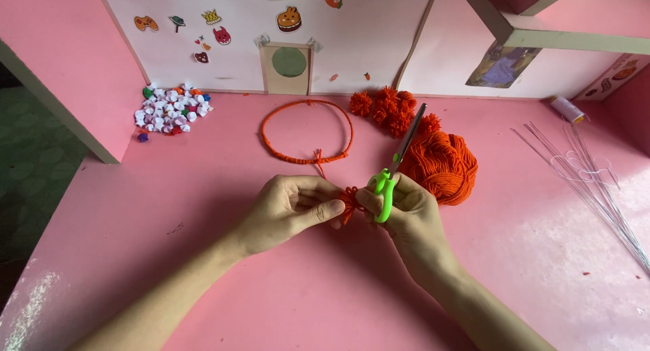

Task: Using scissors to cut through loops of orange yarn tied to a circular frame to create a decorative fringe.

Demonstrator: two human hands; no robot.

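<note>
My left hand [292, 209] and my right hand [405, 212] meet above the middle of the pink desk [203, 270]. Between their fingertips they pinch a small bundle of orange yarn [349, 201]. My right hand also holds scissors [396, 168] with green handles, blades pointing up and away. Just behind the right hand lies a ball of orange yarn [443, 163]. Farther back, a ring wrapped in orange yarn [308, 131] lies flat on the desk.
Several orange pompoms [389, 107] sit by the back wall. A pile of small paper stars [169, 111] lies at the back left. Thin metal wires [589, 175] and a white thread spool [567, 109] are at the right. A pink shelf side [68, 67] stands left.
</note>
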